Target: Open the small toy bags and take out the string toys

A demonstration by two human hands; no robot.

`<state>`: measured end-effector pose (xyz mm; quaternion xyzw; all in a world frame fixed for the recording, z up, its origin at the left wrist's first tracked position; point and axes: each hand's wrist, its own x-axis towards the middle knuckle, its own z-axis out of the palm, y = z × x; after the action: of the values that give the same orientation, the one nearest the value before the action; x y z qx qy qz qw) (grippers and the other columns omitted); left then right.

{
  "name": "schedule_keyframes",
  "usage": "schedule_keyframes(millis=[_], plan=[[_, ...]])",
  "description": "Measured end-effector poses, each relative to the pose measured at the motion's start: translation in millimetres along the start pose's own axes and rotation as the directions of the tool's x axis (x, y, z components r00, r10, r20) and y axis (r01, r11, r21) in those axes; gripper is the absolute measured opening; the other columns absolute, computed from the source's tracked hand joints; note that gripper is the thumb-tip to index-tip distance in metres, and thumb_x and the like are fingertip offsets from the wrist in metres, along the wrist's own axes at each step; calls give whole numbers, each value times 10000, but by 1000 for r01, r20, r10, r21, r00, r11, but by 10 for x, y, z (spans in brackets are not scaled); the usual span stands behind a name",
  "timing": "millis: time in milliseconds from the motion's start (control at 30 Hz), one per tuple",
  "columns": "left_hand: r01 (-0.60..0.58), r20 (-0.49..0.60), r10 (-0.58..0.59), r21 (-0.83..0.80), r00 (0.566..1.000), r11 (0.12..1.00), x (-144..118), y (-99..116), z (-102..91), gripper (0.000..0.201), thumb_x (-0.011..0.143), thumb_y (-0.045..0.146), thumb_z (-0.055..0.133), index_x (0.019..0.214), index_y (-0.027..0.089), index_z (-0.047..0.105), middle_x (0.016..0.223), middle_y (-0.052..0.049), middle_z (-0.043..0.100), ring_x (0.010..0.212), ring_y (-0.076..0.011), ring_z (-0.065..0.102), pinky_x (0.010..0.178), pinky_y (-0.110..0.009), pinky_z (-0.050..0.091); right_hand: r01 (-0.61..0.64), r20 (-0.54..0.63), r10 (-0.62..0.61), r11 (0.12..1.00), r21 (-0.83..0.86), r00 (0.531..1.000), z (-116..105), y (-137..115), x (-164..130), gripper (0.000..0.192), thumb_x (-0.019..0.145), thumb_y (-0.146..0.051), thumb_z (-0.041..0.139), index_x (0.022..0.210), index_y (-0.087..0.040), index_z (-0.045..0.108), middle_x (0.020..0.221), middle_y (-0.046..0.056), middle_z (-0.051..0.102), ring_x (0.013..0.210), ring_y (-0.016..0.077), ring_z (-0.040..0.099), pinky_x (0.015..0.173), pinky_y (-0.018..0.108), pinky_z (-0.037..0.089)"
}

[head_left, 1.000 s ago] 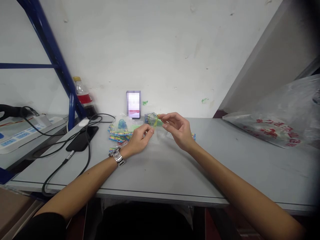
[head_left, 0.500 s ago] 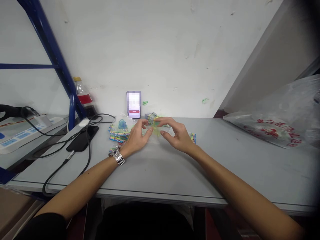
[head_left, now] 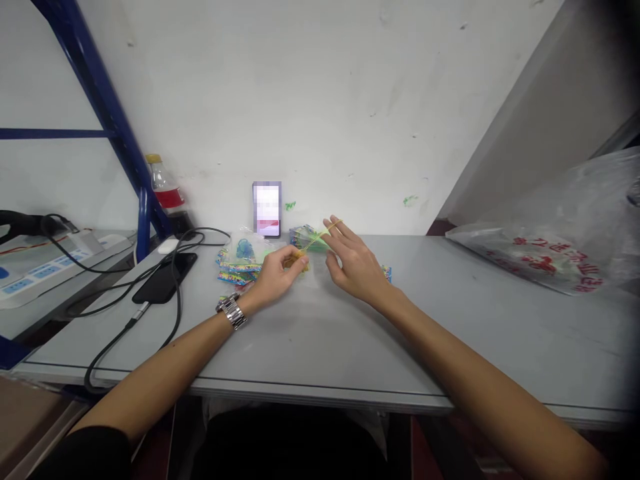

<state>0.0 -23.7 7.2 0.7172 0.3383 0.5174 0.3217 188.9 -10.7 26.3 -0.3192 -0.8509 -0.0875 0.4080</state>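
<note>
Cables: black leads and a dark phone point(head_left: 163, 280) lie at the table's left, unmoved.
Packets: colourful packets point(head_left: 239, 267) sit just left of the hands, beside a small clear bag.
Left hand point(head_left: 277, 275): fingers pinched on one end of the yellow rubber band point(head_left: 314, 240), low over the table point(head_left: 350, 333).
Right hand point(head_left: 356, 263): half a second ago it curled low beside the left; now it has lifted, fingers spread, the band hooked over a fingertip.
Change: the band is pulled taut between the hands, above a bundle of packets.
Plastic bag point(head_left: 560, 233): far right, untouched.
</note>
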Motion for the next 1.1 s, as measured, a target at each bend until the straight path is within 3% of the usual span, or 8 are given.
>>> schedule_keyframes(millis=[200,367,433,533,800,933,1000,1100], plan=[[36,18,-36,-35,999,999,2,2,22,321,808,453,654,795,136,606,713,-34,637,655,-127,599,650,-260,477,-295,94,280,913,282,956,-26,-75,-3,674,868,-209,450,1514,-267,264,1466,94,473,1357,339,424,959,583,494],[45,47,-42,-65,998,997,3,10,28,337,797,466,669,818,133,624,718,-38,642,663,-136,606,667,-279,487,-290,132,261,790,541,956,28,-126,-24,768,912,-225,434,1546,-350,19,1546,58,354,1347,270,449,1048,536,443],[53,62,-48,-78,997,996,1,18,28,356,796,483,666,825,130,628,723,-41,641,669,-140,605,674,-287,489,-235,94,219,812,534,971,41,-133,-29,749,924,-249,456,1540,-380,50,1590,42,252,1345,265,453,1082,542,406],[66,94,-57,-102,994,993,-5,34,25,382,796,512,655,819,133,620,703,-34,629,665,-141,596,671,-291,487,-145,24,151,877,458,988,43,-135,-32,714,925,-294,503,1531,-383,135,1585,46,264,1377,278,406,1107,585,349],[118,150,-94,-158,984,980,-17,59,0,399,775,525,674,746,134,600,668,-22,602,652,-126,571,670,-283,483,-70,-4,77,925,374,997,35,-148,-28,793,942,-298,482,1531,-393,-42,1584,81,265,1286,300,517,1013,551,463],[145,179,-113,-179,977,973,-25,63,3,389,772,514,679,762,130,621,677,-27,604,653,-125,561,670,-288,478,1,-43,8,976,219,999,-15,-144,-9,803,931,-331,504,1541,-341,-18,1569,108,295,1398,320,362,1086,617,343],[149,197,-112,-185,974,971,-29,67,5,381,773,507,679,765,131,625,682,-30,600,654,-127,557,672,-293,474,-3,-50,13,980,199,999,-38,-140,4,776,933,-351,495,1542,-334,15,1567,105,301,1431,319,296,1104,630,304],[133,224,-97,-151,970,980,-29,73,4,371,786,498,663,732,134,620,678,-33,594,653,-130,549,665,-294,458,-90,-11,97,950,300,995,-51,-138,11,784,947,-357,474,1540,-335,-39,1469,103,466,1374,296,409,1069,594,381]])
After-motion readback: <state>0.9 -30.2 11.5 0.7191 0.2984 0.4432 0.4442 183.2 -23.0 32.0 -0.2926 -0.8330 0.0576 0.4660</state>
